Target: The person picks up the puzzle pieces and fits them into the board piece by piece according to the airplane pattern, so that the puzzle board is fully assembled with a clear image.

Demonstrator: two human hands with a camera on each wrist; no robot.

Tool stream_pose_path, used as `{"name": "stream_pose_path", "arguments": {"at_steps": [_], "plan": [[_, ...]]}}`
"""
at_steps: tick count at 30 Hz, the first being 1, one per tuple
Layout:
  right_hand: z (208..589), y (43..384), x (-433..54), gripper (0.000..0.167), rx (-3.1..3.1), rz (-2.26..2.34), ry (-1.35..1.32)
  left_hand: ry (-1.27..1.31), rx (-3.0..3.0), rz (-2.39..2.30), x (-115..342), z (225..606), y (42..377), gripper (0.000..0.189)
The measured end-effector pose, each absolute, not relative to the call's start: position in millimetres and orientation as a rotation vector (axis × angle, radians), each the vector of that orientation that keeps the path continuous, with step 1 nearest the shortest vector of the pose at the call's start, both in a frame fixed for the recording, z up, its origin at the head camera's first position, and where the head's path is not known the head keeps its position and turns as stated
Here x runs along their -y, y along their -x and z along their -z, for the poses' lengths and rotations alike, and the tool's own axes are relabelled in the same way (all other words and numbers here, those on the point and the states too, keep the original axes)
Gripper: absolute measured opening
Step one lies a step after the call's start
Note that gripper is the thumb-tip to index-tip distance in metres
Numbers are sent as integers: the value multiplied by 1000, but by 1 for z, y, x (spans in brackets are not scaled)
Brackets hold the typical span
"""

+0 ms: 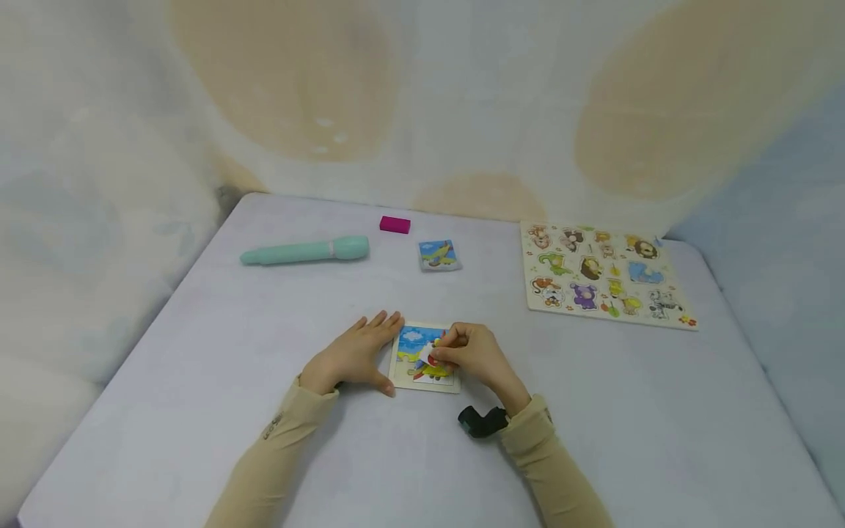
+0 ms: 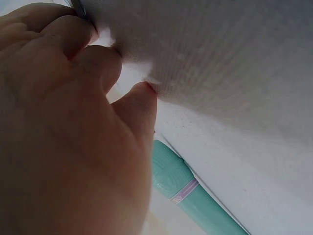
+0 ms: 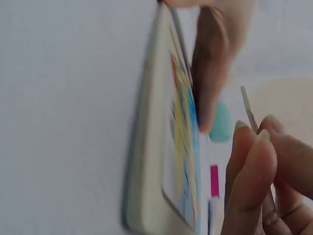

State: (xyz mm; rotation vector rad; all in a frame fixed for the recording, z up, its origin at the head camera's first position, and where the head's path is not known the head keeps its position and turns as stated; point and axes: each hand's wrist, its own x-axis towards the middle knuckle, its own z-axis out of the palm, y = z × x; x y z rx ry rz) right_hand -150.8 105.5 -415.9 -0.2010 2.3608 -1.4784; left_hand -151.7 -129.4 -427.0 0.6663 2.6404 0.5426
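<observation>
A small square picture puzzle (image 1: 425,388) with a pale frame lies on the table in the head view. My left hand (image 1: 357,355) rests at its left side, fingers extended and thumb near the lower left corner. My right hand (image 1: 480,361) is over the puzzle's right half and pinches a thin puzzle piece (image 1: 426,356), white with some red. In the right wrist view the puzzle piece (image 3: 248,108) appears edge-on between thumb and fingers, apart from the puzzle. Part of the puzzle's picture is hidden by the right hand and the piece.
Behind the hands are a mint-green pen-shaped object (image 1: 306,251), a magenta block (image 1: 394,224) and a small wrapped picture puzzle (image 1: 439,255). An animal puzzle board (image 1: 610,275) lies at the back right. Patterned cloth (image 1: 462,95) hangs behind the table.
</observation>
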Motion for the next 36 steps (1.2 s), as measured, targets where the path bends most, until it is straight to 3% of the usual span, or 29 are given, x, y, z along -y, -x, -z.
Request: {"name": "stream_pose_path", "arguments": {"at_steps": [5,17,24,36], "plan": [[421,145,-95,9,-2470,1375,304,-693,-2633,-564,123,427,152,118],[431,132,-84,19,-2511,1323,466,-724,-2618,-546,113,423,148,117],[435,126,-75,12,-2712,1151,493,-745,-2614,-564,115,423,146,117],[431,130,-87,30,-2522,1225,544,-719,-2617,-578,117,425,143,116]]}}
